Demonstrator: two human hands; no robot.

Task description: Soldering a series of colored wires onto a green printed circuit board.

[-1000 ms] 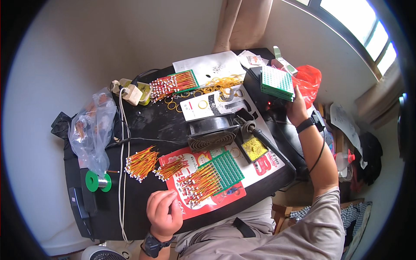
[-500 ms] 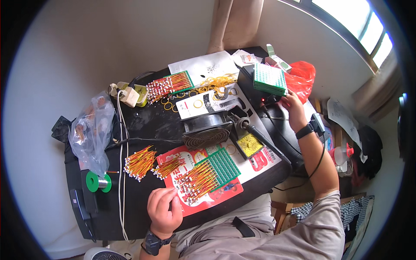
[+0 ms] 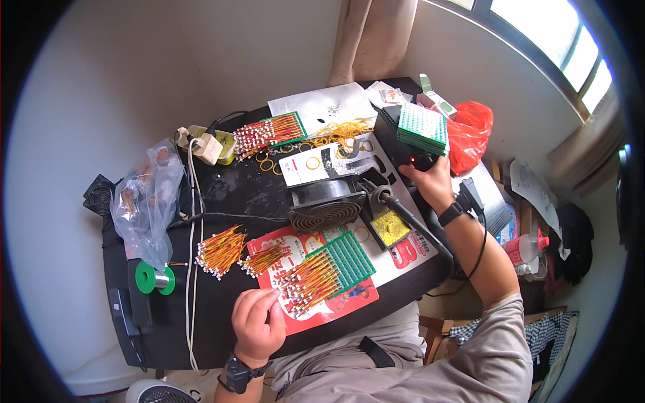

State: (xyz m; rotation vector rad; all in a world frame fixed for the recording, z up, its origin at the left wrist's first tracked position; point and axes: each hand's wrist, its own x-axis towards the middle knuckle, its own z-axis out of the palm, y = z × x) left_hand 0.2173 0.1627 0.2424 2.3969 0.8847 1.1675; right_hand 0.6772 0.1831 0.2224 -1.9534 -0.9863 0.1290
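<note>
At the back right, my right hand [image 3: 433, 183] has its thumb and fingers around a dark knob [image 3: 424, 162] on the front of a black soldering station [image 3: 385, 129], beside a small red light. A stack of green circuit boards [image 3: 422, 126] lies on top of the station. My left hand [image 3: 259, 324] is closed, thumb and fingertips together, at the near edge of the red-and-white sheet [image 3: 336, 310]. Anything in its pinch is hidden. Beside it, red-and-yellow wires with white ends [image 3: 306, 282] lie across a green circuit board [image 3: 353, 258].
A black fan [image 3: 326, 205] stands mid-table, with a soldering iron [image 3: 413, 218] in its holder and a yellow-filled tray [image 3: 390, 228] to its right. Loose wire bundles [image 3: 220, 250], a solder spool [image 3: 145, 277], a plastic bag [image 3: 151, 208], rubber bands [image 3: 339, 131] and another wired board [image 3: 295, 124] lie around.
My right hand has moved from the right side of the board stack down and left to the station's front. The left hand keeps its pinch. The whole view has shifted slightly.
</note>
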